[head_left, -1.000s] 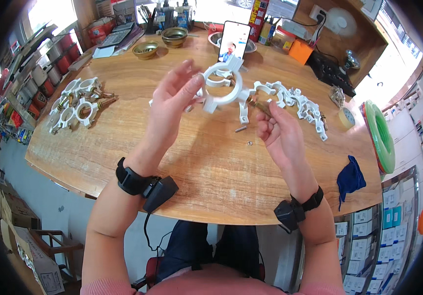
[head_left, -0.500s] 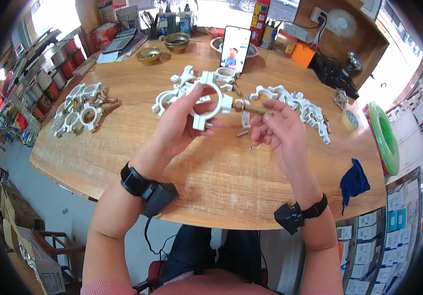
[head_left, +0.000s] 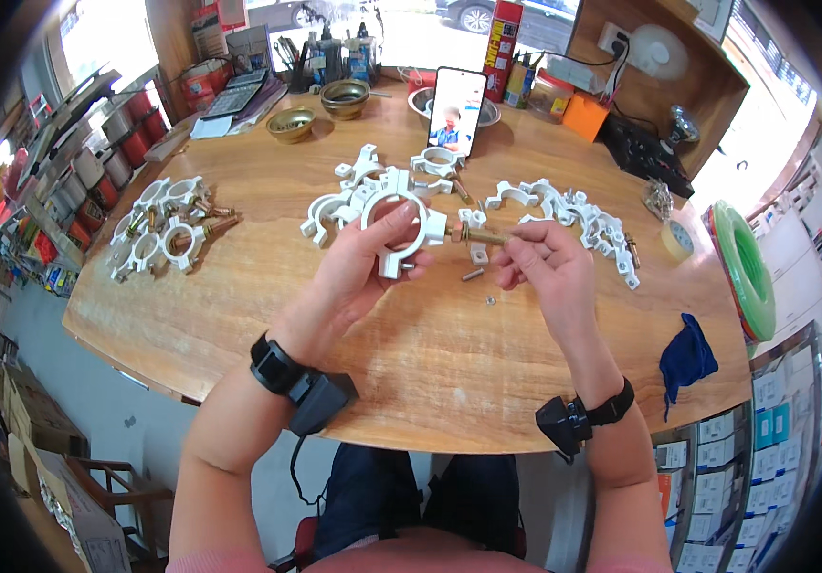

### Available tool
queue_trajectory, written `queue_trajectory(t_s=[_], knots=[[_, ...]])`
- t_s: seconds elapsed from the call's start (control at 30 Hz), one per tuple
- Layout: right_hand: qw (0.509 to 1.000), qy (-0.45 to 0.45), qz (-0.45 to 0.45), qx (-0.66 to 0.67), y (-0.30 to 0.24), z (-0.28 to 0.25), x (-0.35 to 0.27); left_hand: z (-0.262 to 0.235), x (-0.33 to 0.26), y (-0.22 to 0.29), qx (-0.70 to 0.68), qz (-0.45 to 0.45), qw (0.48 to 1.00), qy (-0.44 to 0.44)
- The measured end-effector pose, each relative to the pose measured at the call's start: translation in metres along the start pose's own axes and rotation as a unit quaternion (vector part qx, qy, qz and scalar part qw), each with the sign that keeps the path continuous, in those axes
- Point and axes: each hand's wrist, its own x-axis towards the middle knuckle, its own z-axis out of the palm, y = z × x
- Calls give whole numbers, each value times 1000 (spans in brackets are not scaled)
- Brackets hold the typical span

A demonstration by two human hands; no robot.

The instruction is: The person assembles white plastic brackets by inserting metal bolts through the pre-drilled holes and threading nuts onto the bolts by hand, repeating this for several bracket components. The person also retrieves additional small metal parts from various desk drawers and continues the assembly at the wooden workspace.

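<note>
Your left hand [head_left: 358,277] holds a clamp [head_left: 398,224]; left of your fingers lie finished clamps [head_left: 165,227], loose halves [head_left: 564,215] right, a phone [head_left: 456,112] behind.

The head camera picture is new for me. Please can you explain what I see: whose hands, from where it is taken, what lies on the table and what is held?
The picture comes from a wide fisheye camera on a person's head, looking down, so straight edges bend. No machine works here, only two bare hands, each with a black wrist strap. The left hand holds a white ring-shaped pipe clamp. The right hand holds a brass bolt against the clamp's side. On the round wooden table lie loose white clamp halves, a group of assembled clamps at the left, brass bowls, a standing phone, a tape roll and a blue cloth.
</note>
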Motion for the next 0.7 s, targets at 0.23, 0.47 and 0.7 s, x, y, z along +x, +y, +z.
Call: queue_trajectory(t_s=[0.23, 0.47, 0.7], knots=[[999, 18, -36, -12, 3, -1, 5, -2, 4, -4, -25, -23, 999, 34], [1000, -10, 5, -12, 3, 0, 5, -4, 8, -6, -5, -3, 999, 43], [999, -25, 33, -36, 5, -2, 7, -1, 4, -4, -1, 4, 998, 56]])
